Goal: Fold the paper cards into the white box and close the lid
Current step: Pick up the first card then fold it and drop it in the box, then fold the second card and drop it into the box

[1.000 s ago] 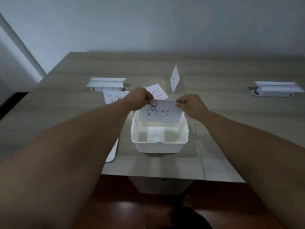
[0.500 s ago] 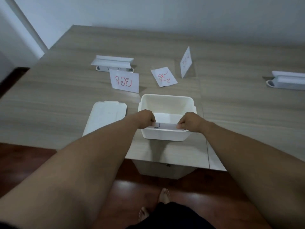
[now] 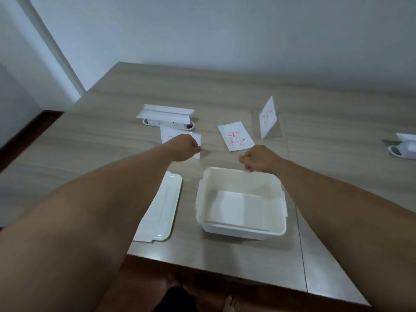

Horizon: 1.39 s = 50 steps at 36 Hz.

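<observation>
The left hand (image 3: 185,146) lies over the nearest card (image 3: 180,140), whether gripping it I cannot tell. The right hand (image 3: 258,158) hovers loosely curled, empty, above the box (image 3: 240,203) rim. The lid (image 3: 161,212) lies left.

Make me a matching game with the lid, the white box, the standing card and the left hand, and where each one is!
Things:
1. lid
2. white box
3. standing card
4. left hand

Places:
A. upright, far behind the box on the right
B. flat on the table, left of the box
C. reaching over a card with red writing
D. open, near the table's front edge

Pairs: 1-B, 2-D, 3-A, 4-C
</observation>
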Motion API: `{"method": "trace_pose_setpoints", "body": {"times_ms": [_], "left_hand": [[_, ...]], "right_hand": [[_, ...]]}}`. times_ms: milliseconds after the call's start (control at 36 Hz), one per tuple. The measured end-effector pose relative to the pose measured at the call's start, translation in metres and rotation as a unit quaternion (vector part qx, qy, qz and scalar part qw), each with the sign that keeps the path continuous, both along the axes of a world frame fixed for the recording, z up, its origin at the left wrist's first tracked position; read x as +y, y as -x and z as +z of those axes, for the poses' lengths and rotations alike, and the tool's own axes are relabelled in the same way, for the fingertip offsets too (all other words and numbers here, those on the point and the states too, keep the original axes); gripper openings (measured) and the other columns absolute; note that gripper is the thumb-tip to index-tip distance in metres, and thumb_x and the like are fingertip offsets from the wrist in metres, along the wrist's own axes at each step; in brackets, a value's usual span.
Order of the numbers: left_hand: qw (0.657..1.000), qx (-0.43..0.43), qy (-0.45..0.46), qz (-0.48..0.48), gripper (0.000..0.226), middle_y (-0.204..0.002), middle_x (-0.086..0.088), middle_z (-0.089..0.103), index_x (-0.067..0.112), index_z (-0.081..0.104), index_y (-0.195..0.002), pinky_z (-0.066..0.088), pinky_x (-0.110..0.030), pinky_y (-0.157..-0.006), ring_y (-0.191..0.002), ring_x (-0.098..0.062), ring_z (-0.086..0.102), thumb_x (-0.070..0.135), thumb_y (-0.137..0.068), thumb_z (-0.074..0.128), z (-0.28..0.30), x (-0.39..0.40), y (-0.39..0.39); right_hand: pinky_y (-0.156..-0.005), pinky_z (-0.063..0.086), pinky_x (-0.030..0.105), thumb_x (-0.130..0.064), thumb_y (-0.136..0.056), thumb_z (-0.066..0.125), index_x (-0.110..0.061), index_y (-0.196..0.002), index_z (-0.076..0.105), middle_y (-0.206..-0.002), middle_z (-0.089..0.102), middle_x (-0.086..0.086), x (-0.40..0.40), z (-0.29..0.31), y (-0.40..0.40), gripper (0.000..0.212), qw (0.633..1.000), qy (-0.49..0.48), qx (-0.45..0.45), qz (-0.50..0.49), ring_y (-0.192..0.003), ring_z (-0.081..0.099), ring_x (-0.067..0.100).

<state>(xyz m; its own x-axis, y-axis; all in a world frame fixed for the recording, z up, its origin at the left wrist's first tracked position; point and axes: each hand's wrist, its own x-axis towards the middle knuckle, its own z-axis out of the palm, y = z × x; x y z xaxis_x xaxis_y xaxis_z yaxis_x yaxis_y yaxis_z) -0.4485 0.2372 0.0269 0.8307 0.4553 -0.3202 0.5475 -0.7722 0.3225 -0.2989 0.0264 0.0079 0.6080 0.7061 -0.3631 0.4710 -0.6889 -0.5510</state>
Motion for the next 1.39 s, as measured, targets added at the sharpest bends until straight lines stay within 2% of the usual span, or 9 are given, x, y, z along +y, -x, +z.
{"method": "trace_pose_setpoints", "body": {"times_ms": [56,195,389,528,640,834,1029,1168,1391], "left_hand": [[1.000,0.000,-0.022,0.005,0.054,-0.064,-0.005,0.052,-0.002,0.060,-0.069,0.038,-0.033,-0.074,-0.095,-0.039,0.062,0.039,-0.099,0.042,0.009,0.029,-0.005],[0.997,0.018,-0.073,-0.002,0.044,-0.115,-0.014,0.069,0.006,0.072,-0.104,0.048,-0.042,-0.097,-0.109,-0.032,0.062,0.039,-0.097,0.044,0.005,0.108,-0.020],[0.997,0.012,-0.077,-0.011,0.056,-0.150,-0.012,0.041,0.012,0.041,-0.145,0.036,-0.044,-0.112,-0.138,-0.032,0.040,0.030,-0.094,0.055,-0.034,0.188,-0.046],[0.996,0.038,-0.055,-0.056,0.056,-0.149,-0.009,0.044,0.015,0.043,-0.144,0.036,-0.043,-0.111,-0.137,-0.030,0.042,0.027,-0.092,0.059,-0.069,0.226,-0.054],[0.997,-0.014,-0.025,-0.068,0.030,-0.120,-0.006,0.068,0.018,0.067,-0.116,0.048,-0.038,-0.091,-0.112,-0.030,0.061,0.025,-0.088,0.059,-0.094,0.240,-0.054],[0.995,-0.056,0.045,-0.067,0.020,-0.100,-0.007,0.074,0.012,0.074,-0.099,0.047,-0.032,-0.082,-0.097,-0.028,0.065,0.023,-0.083,0.067,-0.103,0.240,-0.054],[0.990,-0.109,0.081,-0.024,0.019,-0.092,-0.006,0.073,0.010,0.077,-0.090,0.045,-0.028,-0.072,-0.088,-0.023,0.065,0.022,-0.075,0.077,-0.059,0.213,-0.046],[0.981,-0.170,0.091,-0.012,0.018,-0.078,0.002,0.066,0.011,0.078,-0.086,0.037,-0.022,-0.064,-0.080,-0.016,0.059,0.022,-0.072,0.081,-0.006,0.176,-0.032],[0.971,-0.225,0.071,-0.029,0.020,-0.082,-0.012,0.075,0.008,0.080,-0.090,0.045,-0.027,-0.060,-0.069,-0.019,0.061,0.018,-0.073,0.077,0.043,0.059,-0.007]], "right_hand": [[-0.078,0.053,0.031,-0.033,-0.088,0.057,-0.011,-0.073,0.072,-0.082,0.076,0.008,0.024,0.006,-0.010,0.031,1.000,-0.014,-0.018,0.008,-0.079,0.071,0.024],[-0.097,0.041,0.028,-0.025,-0.089,0.058,-0.015,-0.116,0.068,-0.120,0.069,0.005,0.091,0.001,-0.027,0.030,0.997,-0.031,-0.068,0.001,-0.112,0.060,0.023],[-0.096,0.043,0.031,-0.019,-0.087,0.055,-0.018,-0.130,0.055,-0.127,0.063,0.005,0.181,-0.031,-0.033,0.044,0.998,0.010,-0.061,-0.008,-0.118,0.057,0.023],[-0.109,0.035,0.034,-0.021,-0.090,0.056,-0.016,-0.140,0.046,-0.145,0.047,0.008,0.245,-0.058,-0.029,0.051,0.996,0.040,-0.075,0.015,-0.134,0.043,0.024],[-0.110,0.033,0.033,-0.020,-0.095,0.047,-0.015,-0.138,0.049,-0.147,0.047,0.007,0.265,-0.085,-0.019,0.043,0.995,0.061,-0.078,0.016,-0.135,0.042,0.025],[-0.076,0.038,0.027,-0.014,-0.093,0.049,-0.016,-0.115,0.064,-0.119,0.066,0.010,0.260,-0.097,-0.014,0.026,0.993,0.045,-0.097,-0.044,-0.108,0.061,0.030],[-0.091,0.045,0.033,-0.011,-0.093,0.053,-0.012,-0.121,0.063,-0.122,0.067,0.010,0.229,-0.058,-0.006,0.030,0.990,-0.009,-0.127,-0.058,-0.113,0.060,0.028],[-0.072,0.041,0.031,-0.016,-0.094,0.050,-0.009,-0.099,0.066,-0.100,0.069,0.012,0.190,-0.012,0.004,0.018,0.981,-0.078,-0.172,-0.043,-0.094,0.061,0.029],[-0.088,0.048,0.038,-0.013,-0.095,0.051,-0.003,-0.104,0.068,-0.108,0.069,0.015,0.069,0.036,0.035,0.021,0.961,-0.176,-0.186,-0.102,-0.103,0.061,0.030]]}}
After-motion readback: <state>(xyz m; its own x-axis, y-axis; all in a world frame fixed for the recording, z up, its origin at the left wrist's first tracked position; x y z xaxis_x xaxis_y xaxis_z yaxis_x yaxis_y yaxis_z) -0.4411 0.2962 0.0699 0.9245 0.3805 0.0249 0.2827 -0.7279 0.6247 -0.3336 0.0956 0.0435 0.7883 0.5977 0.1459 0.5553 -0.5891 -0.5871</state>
